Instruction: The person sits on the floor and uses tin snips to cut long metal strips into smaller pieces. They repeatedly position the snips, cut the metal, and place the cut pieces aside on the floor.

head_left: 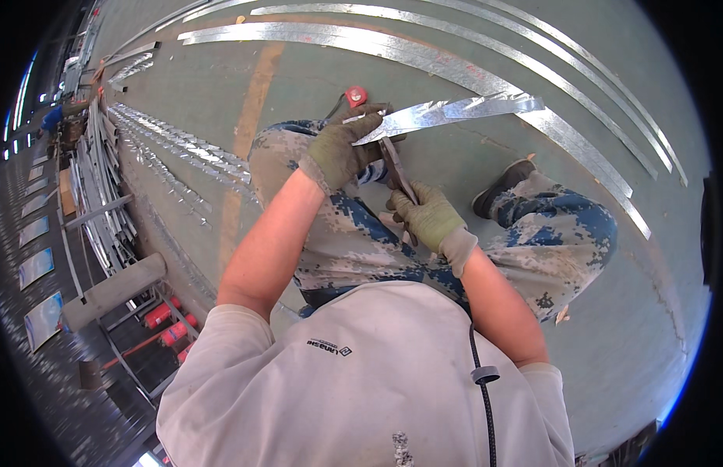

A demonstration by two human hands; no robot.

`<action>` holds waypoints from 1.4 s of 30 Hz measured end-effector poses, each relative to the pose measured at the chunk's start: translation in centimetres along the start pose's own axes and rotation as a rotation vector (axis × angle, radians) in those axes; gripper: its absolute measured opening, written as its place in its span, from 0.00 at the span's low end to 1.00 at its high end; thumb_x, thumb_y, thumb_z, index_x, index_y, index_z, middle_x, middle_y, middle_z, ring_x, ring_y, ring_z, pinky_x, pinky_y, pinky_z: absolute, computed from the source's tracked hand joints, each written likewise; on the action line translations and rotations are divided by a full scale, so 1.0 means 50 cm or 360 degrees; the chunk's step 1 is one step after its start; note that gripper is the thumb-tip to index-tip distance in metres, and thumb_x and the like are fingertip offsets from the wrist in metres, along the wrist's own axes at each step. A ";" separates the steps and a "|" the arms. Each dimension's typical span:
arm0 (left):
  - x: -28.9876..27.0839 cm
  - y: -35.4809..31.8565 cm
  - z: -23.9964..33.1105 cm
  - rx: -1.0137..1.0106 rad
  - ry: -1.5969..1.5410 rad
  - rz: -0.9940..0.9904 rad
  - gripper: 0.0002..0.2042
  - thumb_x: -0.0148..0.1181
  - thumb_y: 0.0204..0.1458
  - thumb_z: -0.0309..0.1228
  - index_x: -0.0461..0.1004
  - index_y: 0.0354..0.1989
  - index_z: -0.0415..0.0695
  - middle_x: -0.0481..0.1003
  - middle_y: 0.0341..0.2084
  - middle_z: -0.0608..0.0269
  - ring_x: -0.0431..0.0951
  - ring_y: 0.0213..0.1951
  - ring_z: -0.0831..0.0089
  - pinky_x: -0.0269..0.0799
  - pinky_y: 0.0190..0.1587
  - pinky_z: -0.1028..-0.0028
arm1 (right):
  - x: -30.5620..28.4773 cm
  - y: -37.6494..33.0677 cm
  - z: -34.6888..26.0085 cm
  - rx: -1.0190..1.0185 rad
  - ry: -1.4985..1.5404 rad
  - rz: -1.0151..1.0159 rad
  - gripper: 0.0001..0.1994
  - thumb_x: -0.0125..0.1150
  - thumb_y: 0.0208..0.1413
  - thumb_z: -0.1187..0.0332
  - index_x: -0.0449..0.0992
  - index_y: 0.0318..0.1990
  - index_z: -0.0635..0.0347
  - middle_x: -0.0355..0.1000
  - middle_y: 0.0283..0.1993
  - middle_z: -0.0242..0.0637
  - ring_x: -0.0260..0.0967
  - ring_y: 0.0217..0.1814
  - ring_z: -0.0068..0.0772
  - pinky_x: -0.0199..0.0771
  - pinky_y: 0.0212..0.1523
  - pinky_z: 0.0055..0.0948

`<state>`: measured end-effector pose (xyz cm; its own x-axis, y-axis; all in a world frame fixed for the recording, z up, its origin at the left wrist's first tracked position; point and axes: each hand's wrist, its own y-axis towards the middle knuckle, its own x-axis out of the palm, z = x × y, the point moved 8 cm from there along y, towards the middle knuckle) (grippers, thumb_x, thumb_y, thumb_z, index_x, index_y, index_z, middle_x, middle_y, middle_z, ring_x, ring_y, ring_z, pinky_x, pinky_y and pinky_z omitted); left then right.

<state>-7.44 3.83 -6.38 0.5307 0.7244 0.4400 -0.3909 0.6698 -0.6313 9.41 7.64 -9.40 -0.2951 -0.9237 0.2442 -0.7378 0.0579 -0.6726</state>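
1. The left hand (pixel 338 152), gloved, is at the upper centre of the frame, its fingers clamped on the left end of a metal strip (pixel 455 115).
2. The strip slants slightly upward from that hand to the right, in the upper centre-right of the frame; slanted marks or folds show along its upper edge.
3. The right hand (pixel 431 216), also gloved, is just right of the frame's centre, fingers curled together around the handles of the snips (pixel 398 169).
4. The snips point up and left, their upper end at the strip's lower edge, just beside the left hand. Whether their jaws are parted, I cannot tell.
5. A red tape measure (pixel 356 96) lies on the floor (pixel 634 311), just above the left hand in the frame.
6. Long flat strips (pixel 314 33) curve across the top and upper right.
7. Jagged strips (pixel 178 148) lie at the left, crossing an orange line (pixel 256 101).
8. Farther left is a metal stack (pixel 104 206); red cylinders (pixel 173 335) sit at the lower left.
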 end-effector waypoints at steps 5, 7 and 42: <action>0.008 -0.001 -0.002 -0.0018 -0.0006 -0.0060 0.21 0.49 0.71 0.28 0.65 0.69 0.35 0.72 0.64 0.51 0.78 0.60 0.55 0.79 0.61 0.58 | 0.007 0.014 0.007 -0.0051 0.0053 -0.0051 0.19 0.56 0.73 0.58 0.74 0.60 0.62 0.77 0.39 0.35 0.73 0.32 0.21 0.72 0.22 0.23; 0.012 -0.005 0.000 -0.0023 0.0004 -0.0035 0.21 0.48 0.71 0.27 0.64 0.70 0.35 0.72 0.65 0.51 0.78 0.60 0.55 0.79 0.61 0.58 | 0.006 0.012 0.009 -0.0027 0.0052 -0.0041 0.18 0.56 0.73 0.58 0.75 0.60 0.61 0.77 0.39 0.35 0.72 0.31 0.20 0.73 0.23 0.23; 0.006 -0.002 -0.006 -0.0032 0.0045 0.0019 0.19 0.50 0.70 0.24 0.68 0.66 0.32 0.72 0.64 0.49 0.81 0.56 0.55 0.83 0.56 0.59 | -0.013 0.003 0.012 0.0222 0.0330 -0.0224 0.16 0.59 0.71 0.57 0.80 0.49 0.62 0.75 0.28 0.34 0.69 0.21 0.22 0.68 0.21 0.24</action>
<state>-7.00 3.92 -6.39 0.5474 0.7273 0.4140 -0.3823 0.6573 -0.6494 9.83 8.04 -10.08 -0.3242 -0.8211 0.4698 -0.6936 -0.1314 -0.7082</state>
